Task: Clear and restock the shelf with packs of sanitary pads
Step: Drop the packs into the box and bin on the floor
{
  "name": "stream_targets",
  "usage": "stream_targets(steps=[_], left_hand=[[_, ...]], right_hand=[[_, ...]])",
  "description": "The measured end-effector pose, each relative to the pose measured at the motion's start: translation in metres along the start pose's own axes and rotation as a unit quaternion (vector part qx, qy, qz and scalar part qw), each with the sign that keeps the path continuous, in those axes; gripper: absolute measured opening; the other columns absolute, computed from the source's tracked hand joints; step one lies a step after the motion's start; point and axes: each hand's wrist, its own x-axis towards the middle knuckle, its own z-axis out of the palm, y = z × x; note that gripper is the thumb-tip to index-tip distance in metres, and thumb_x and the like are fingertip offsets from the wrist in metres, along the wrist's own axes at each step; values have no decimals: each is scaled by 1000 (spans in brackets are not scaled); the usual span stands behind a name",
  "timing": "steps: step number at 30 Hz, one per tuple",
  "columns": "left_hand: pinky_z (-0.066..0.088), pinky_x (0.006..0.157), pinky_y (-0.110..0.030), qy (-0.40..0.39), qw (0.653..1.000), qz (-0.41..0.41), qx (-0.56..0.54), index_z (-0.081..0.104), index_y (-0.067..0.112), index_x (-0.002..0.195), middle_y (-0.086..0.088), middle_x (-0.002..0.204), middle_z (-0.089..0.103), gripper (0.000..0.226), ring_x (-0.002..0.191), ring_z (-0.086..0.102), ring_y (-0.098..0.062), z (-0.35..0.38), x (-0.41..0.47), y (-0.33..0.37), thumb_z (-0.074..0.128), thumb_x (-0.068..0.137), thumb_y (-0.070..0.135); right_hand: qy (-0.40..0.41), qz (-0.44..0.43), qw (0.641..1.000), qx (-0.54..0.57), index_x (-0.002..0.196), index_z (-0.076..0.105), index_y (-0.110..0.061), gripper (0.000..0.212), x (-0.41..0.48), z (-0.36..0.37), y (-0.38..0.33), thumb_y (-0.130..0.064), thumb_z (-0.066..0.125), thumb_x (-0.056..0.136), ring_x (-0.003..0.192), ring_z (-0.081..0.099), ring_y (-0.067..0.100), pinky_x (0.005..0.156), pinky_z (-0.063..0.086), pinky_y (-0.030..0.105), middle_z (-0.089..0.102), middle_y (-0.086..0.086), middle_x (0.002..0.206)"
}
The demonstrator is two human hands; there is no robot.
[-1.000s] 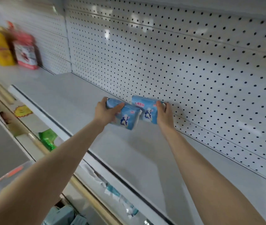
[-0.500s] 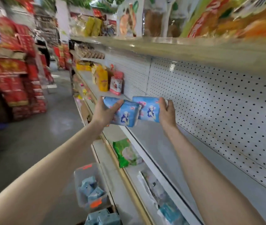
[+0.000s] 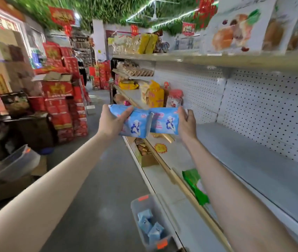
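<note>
Curling round side-by-side blue pad packs: left hand (image 3: pixel 111 122) on left pack (image 3: pixel 135 125), right hand (image 3: pixel 187 124) on right pack (image 3: pixel 164 122).

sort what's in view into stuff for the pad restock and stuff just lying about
Job: left pad pack in left hand; right pad pack in right hand; clear bin of blue packs; white shelf.
Lying about: yellow bag; green packet; red cartons.
</note>
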Motion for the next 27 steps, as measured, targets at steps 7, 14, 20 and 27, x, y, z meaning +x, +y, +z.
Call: stream_targets(steps=[7, 14, 20, 27], left_hand=[[48, 41, -20, -4, 1000, -1, -18, 38, 13, 101, -2, 85, 61, 45, 48, 62, 0, -120, 94, -6, 73, 85, 36], [56, 64, -29, -42, 998, -2, -38, 41, 13, 103, -4, 97, 65, 47, 78, 67, -13, -138, 175, -47, 75, 82, 39], [51, 49, -18, -116, 991, 4, -61, 43, 5, 107, -5, 93, 67, 48, 62, 67, -4, -104, 241, -77, 73, 84, 36], [59, 64, -30, -215, 973, 21, -85, 51, 0, 117, -16, 107, 70, 80, 85, 72, -21, -38, 337, -92, 77, 69, 59]], right_hand=[[4, -7, 1000, 6, 114, 41, -14, 36, 4, 149, -27, -48, 40, 102, 77, 69, 14, 62, 56, 27, 66, 10, 100], [33, -21, 999, -18, 112, 40, -16, 31, 39, 208, -21, -45, 41, 102, 74, 67, 11, 51, 52, 17, 64, 7, 95], [118, -44, 991, -40, 81, 35, -22, 32, 88, 223, -2, -46, 42, 102, 74, 65, 19, 60, 48, 28, 56, 6, 81], [217, -38, 975, -18, 84, 40, -22, 28, 164, 224, 24, -43, 46, 101, 79, 67, 20, 73, 56, 38, 61, 2, 86]])
